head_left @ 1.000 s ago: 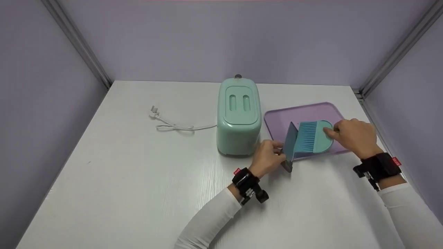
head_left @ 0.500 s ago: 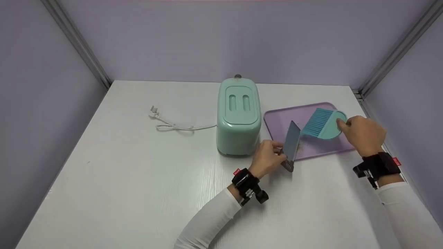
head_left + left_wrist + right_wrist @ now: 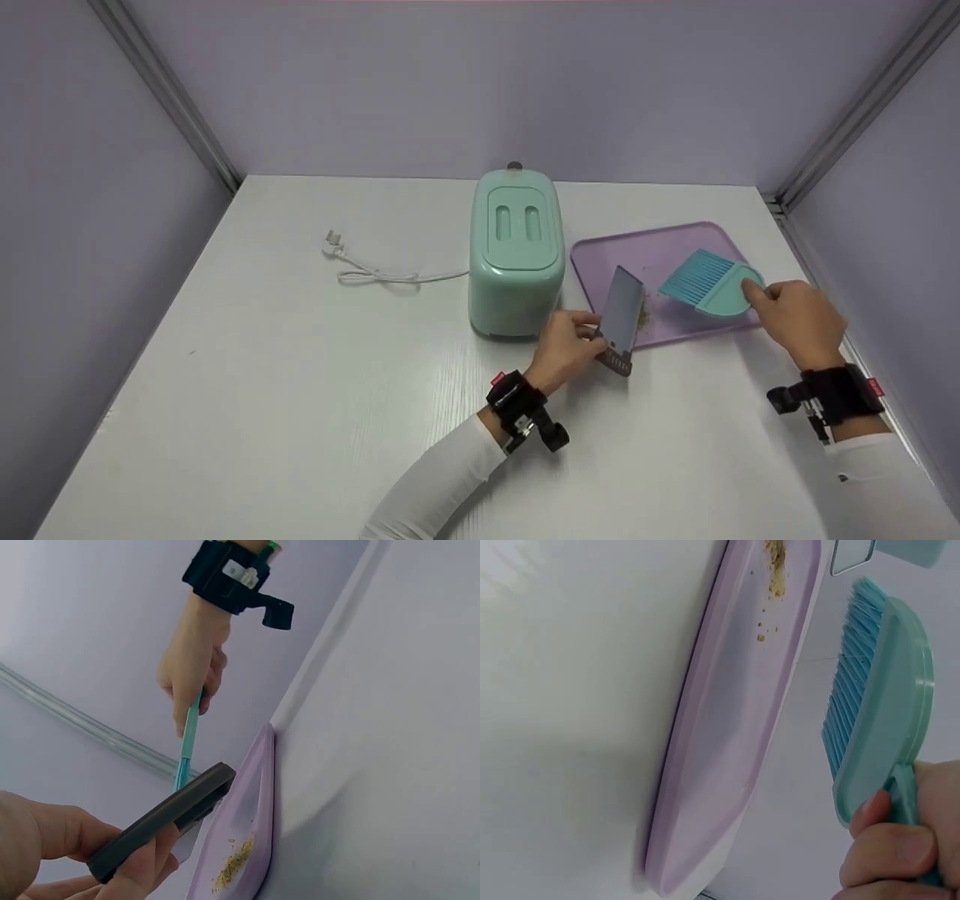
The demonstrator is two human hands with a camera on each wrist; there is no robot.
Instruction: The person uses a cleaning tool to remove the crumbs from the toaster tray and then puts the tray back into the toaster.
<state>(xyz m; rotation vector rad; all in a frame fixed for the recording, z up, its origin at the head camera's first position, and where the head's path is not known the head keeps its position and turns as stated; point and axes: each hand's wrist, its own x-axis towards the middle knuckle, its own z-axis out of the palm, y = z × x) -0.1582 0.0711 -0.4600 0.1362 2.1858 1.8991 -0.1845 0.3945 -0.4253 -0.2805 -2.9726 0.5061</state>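
A flat grey crumb tray (image 3: 622, 307) with a dark slotted end is pinched by the fingers of my left hand (image 3: 564, 349). It stands tilted on edge over the near left side of a purple tray (image 3: 619, 251). My right hand (image 3: 806, 319) grips a mint-green brush (image 3: 724, 289) with blue bristles by its handle. The brush hangs above the purple tray, apart from the crumb tray. Yellowish crumbs (image 3: 236, 866) lie in a small heap on the purple tray, with a few scattered bits visible in the right wrist view. Most of the brush handle is hidden by my right hand.
Left of the purple tray stands a mint-green toaster (image 3: 517, 300), close to my left hand. Its white cord (image 3: 382, 276) is tied in a bundle and ends in a plug (image 3: 333, 244) on the white table (image 3: 262, 375). Pale walls enclose the back and sides.
The brush has drawn away from the crumb tray, first up and right, then slightly down. My left hand has moved slightly left, turning the crumb tray, and crumbs now show beside it.
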